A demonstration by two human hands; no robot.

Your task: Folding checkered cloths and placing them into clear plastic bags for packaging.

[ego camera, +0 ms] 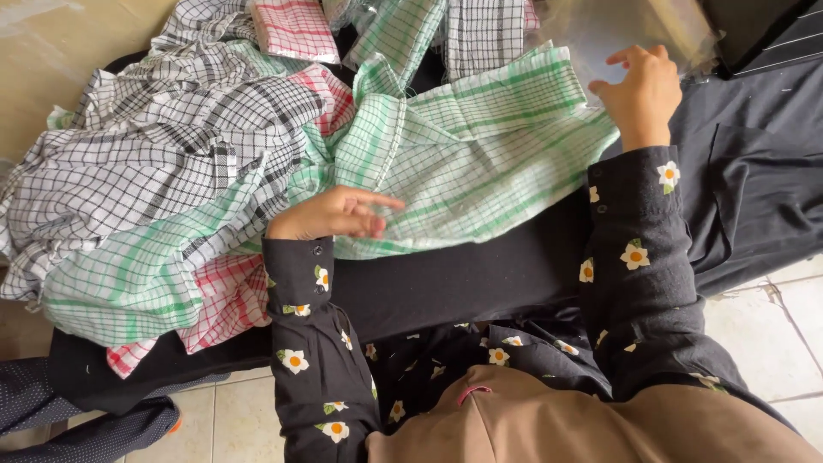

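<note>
The left hand (pixel 330 214) lies flat, fingers loose, on the green checked cloth (pixel 480 163). The right hand (pixel 639 90) pinches its far corner. The cloth may bunch up or slip back into the pile of cloths (pixel 154 189).

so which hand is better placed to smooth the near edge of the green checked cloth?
Left. The left hand lies on the green checked cloth by its near edge; the right hand is at the far corner.

Black-checked cloths (pixel 163 146): lying crumpled in a heap at the left.
Red-checked cloth (pixel 225 300): showing under the heap's lower edge.
Folded red-checked cloth (pixel 294 27): lying at the top.
Black fabric (pixel 746 171): covering the work surface.
Tiled floor (pixel 789 317): showing at the lower right.
</note>
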